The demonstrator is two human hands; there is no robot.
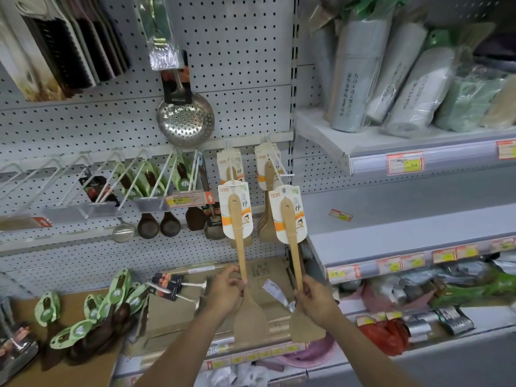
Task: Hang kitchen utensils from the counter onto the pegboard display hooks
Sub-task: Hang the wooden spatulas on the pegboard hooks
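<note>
- Holding two pale wooden spatulas, one per hand: my left hand (226, 289) is curled round the lower shaft of the left wooden spatula with the white-and-orange card (240, 263), and my right hand (317, 301) pinches the shaft of the right wooden spatula with its matching card (293, 255).
- Both spatulas stand nearly upright, blades down below my fists, card ends up at the two white wire pegboard hooks (275, 170) where more of the same spatulas hang.
- The left card's hole looks threaded on its hook's tip; on the right I cannot tell whether the hole is on the wire or just in front of it.
- I judge these light and stiff: the wood won't flex, so steering from low on the shaft moves the top precisely, though small wrist tilts swing the card end widely.
- The paper card is the weak part; its punched hole could tear if forced sideways against the wire.
- Dry wood gives good friction, so a light grip should do.
- Both forearms reach forward and up from the bottom of the view, wrists cocked back, knuckles toward the white perforated pegboard (245, 51).
- More green-carded dark spoons (111, 300) lie on the brown cardboard counter surface (173, 317), waiting.
</note>
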